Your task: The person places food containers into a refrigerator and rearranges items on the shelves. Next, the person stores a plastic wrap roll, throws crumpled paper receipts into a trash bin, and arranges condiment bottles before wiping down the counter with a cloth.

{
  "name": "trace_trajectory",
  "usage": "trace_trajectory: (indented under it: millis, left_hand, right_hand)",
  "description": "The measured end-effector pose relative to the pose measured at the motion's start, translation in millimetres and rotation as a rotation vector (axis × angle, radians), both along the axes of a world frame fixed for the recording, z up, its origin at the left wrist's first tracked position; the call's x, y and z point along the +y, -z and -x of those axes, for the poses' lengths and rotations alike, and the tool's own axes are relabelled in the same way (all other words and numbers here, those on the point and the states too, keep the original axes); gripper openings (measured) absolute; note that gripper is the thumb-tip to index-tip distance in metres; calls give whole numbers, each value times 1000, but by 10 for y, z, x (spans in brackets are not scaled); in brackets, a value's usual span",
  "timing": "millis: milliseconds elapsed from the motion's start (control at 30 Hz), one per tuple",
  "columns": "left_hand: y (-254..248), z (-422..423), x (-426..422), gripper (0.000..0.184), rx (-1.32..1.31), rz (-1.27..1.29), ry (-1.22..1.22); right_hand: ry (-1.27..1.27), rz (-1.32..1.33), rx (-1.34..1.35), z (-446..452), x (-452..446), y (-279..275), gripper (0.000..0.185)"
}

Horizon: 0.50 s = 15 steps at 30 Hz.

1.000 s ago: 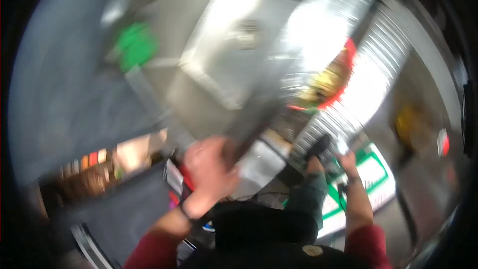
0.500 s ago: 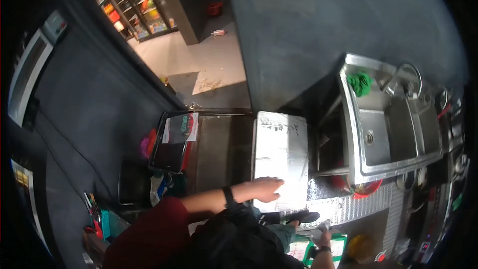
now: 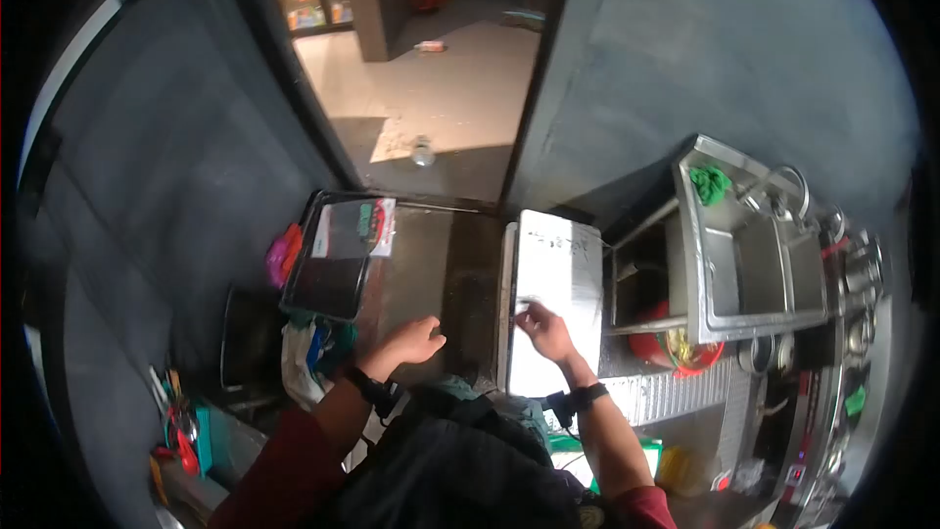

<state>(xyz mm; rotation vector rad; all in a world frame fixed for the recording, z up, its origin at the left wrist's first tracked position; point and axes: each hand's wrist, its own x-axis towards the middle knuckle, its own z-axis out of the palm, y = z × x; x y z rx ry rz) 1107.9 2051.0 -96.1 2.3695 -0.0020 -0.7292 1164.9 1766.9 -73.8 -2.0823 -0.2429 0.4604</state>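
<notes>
My left hand (image 3: 409,341) is over the dark floor strip beside the black tray (image 3: 323,284), its fingers loosely bent and a little apart, holding nothing visible. Above the long white box (image 3: 558,279) hangs my right hand (image 3: 546,333), fingers bent and slightly spread, with nothing visible in them. Dark writing marks the box's far end. A small clear object (image 3: 422,151) appears in the doorway, above or on the floor; its exact shape is blurred.
A steel double sink (image 3: 725,264) with a green cloth (image 3: 710,184) stands at the right, near a red basin (image 3: 651,348) on the floor. At the left are a pink bag (image 3: 284,255) and a teal container (image 3: 204,441) of utensils. A bottle (image 3: 430,46) lies beyond the doorway.
My right hand has risen from the lower right to the white box, without the whitish clear item it held. My left hand has moved left off the box. The clear object now appears in the doorway.
</notes>
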Motion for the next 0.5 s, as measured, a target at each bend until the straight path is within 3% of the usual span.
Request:
trace_trajectory:
  millis: [67,133,167,200,233,267,300,333,367,400,433,500]
  left_hand:
    - [79,-93,-34,47,28,32,51]
    - [84,-178,-120,48,52,53,138]
    - [277,-219,-162,49,29,43,185]
    - [120,-266,-253,49,25,-8,242]
    - [-39,-318,-352,50,27,-17,280]
    - [137,-366,-402,52,-34,35,369]
    - [190,-438,-520,52,25,72,429]
    - [193,-444,-650,50,-75,68,515]
    - [106,-471,-809,47,-28,89,547]
    - [421,-587,-850,44,-13,153,616]
    - [463,-688,-1138,44,-13,176,861]
    - [363,-572,-1259,49,15,157,1145]
  right_hand:
    - [-3,364,96,477,-257,609,47]
    - [51,503,119,1299,-790,1439,54]
    - [122,588,243,1610,-918,1387,53]
    - [211,660,383,1995,-1028,1339,51]
    - [391,596,264,2572,-1246,1578,48]
    - [705,444,535,3103,-1437,1850,44]
    - [845,236,633,3548,-1550,1781,37]
    - [964,294,793,3983,-1571,1615,35]
    - [996,439,603,4545,-1512,1767,39]
    - [1050,540,635,4963,-1347,1666,39]
    - [1217,541,631,5213,-1106,1319,32]
    - [1246,744,676,5736,-576,1273,30]
